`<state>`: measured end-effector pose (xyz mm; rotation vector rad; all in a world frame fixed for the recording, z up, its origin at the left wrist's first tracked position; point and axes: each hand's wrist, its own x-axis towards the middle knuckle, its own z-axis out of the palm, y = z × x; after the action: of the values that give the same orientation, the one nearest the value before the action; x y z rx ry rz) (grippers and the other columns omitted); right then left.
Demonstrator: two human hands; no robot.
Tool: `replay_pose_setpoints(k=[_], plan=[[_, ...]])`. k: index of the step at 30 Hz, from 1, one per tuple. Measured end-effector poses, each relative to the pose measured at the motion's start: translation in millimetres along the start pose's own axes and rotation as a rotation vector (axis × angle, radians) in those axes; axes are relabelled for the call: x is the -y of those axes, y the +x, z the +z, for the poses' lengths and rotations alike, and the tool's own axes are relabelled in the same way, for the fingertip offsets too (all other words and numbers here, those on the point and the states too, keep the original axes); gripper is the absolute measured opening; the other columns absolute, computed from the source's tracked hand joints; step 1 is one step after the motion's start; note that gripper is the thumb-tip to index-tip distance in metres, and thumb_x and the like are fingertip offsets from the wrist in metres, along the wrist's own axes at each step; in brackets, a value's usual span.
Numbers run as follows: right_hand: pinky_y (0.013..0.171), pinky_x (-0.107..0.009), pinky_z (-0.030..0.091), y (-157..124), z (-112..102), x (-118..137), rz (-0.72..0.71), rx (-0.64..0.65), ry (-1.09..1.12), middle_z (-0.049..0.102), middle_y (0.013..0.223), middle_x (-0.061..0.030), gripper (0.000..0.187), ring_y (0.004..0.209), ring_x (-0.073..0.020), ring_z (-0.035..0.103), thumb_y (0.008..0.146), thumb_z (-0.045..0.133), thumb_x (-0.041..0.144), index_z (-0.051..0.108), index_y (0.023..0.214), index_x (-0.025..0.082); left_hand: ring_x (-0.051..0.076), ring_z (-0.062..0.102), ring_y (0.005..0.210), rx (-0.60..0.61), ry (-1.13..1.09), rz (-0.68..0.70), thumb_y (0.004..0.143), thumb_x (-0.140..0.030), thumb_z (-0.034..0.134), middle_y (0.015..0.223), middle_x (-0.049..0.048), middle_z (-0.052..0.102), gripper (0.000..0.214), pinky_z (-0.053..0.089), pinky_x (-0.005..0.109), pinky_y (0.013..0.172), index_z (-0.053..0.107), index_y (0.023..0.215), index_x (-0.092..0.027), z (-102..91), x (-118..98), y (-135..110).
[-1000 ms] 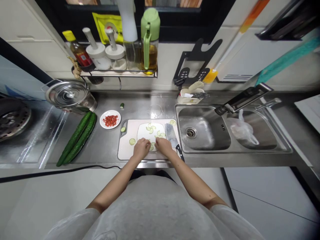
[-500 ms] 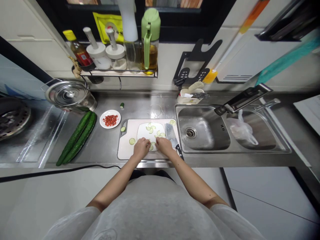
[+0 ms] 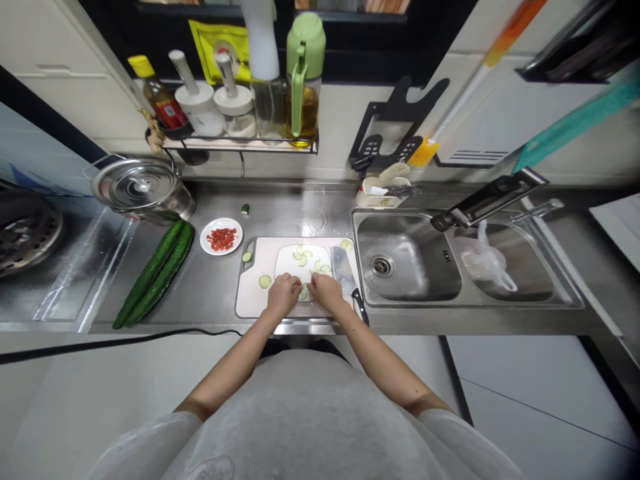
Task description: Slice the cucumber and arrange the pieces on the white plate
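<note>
A white square plate (image 3: 286,257) rests on the cutting board (image 3: 249,300), and cut cucumber slices (image 3: 303,252) form small groups on it. Over its near part, my left hand (image 3: 283,294) has its fingers curled together at a cucumber slice (image 3: 303,293). From the other side my right hand (image 3: 325,291) pinches at the same slice, its fingertips close to the left ones. The fingers partly hide that slice. A cleaver (image 3: 343,267) with a black handle lies on the board's right side. Loose on the board are a round slice (image 3: 265,281) and another slice (image 3: 346,245).
Left of the board are a small plate of chopped red pieces (image 3: 221,238), two whole cucumbers (image 3: 157,277) and a lidded steel pot (image 3: 143,190). A cucumber end (image 3: 245,209) lies behind it. The double sink (image 3: 407,260) is on the right; a condiment rack (image 3: 240,143) hangs above.
The view has shifted very slightly. My right hand has moved a little left, closer to my left hand; the slices and cleaver stay in place.
</note>
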<state>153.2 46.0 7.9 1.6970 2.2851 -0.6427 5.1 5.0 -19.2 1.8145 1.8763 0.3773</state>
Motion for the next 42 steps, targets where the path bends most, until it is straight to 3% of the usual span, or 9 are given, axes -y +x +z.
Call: replay_pose_setpoints(k=[13,17,22,29,37,42], plan=[[0.069,-0.026,0.038,4,-1,1,0.037,-0.027,0.027,0.068,0.094,-0.0081,0.022,0.09,-0.0192,0.061,0.091,0.046,0.036,0.059,0.099,0.02,0.02,0.052,0.092,-0.016,-0.025,-0.007,0.085,-0.029,0.054,0.09,0.0051,0.06,0.013,0.041,0.031,0.076,0.065,0.085,-0.023,0.5,0,1],[0.062,-0.024,0.033,-1,-9,-16,0.089,-0.175,0.161,0.067,0.084,-0.0048,0.027,0.079,-0.0174,0.06,0.091,0.042,0.041,0.06,0.094,0.021,0.017,0.055,0.086,-0.088,-0.146,-0.054,0.084,-0.027,0.054,0.086,0.0034,0.061,0.013,0.042,0.029,0.078,0.066,0.089,-0.022,-12.1,9,0],[0.056,-0.023,0.03,-17,-17,-58,0.178,-0.415,0.382,0.06,0.065,0.0,0.034,0.062,-0.0148,0.053,0.089,0.039,0.046,0.06,0.09,0.02,0.015,0.056,0.079,-0.229,-0.22,-0.155,0.082,-0.029,0.055,0.083,0.0019,0.062,0.016,0.043,0.027,0.075,0.066,0.09,-0.022,-30.5,33,-12],[0.057,-0.022,0.035,-40,-8,-105,0.277,-0.754,0.616,0.046,0.057,0.0044,0.037,0.055,-0.012,0.045,0.084,0.041,0.051,0.058,0.084,0.017,0.013,0.053,0.064,-0.304,-0.224,-0.294,0.08,-0.037,0.055,0.08,0.001,0.062,0.021,0.043,0.025,0.068,0.067,0.089,-0.022,-38.6,65,-36],[0.058,-0.023,0.036,-52,1,-119,0.373,-0.868,0.703,0.043,0.054,0.0053,0.032,0.053,-0.0121,0.043,0.079,0.045,0.048,0.056,0.078,0.018,0.013,0.054,0.065,-0.309,-0.209,-0.332,0.079,-0.034,0.054,0.078,0.0006,0.062,0.019,0.042,0.024,0.068,0.067,0.089,-0.022,-33.3,79,-49],[0.058,-0.023,0.036,-51,2,-119,0.369,-0.857,0.724,0.042,0.054,0.0058,0.031,0.052,-0.012,0.042,0.078,0.045,0.048,0.055,0.078,0.018,0.012,0.054,0.065,-0.308,-0.211,-0.313,0.08,-0.033,0.053,0.078,0.0005,0.062,0.019,0.042,0.025,0.068,0.067,0.088,-0.022,-29.6,77,-49]])
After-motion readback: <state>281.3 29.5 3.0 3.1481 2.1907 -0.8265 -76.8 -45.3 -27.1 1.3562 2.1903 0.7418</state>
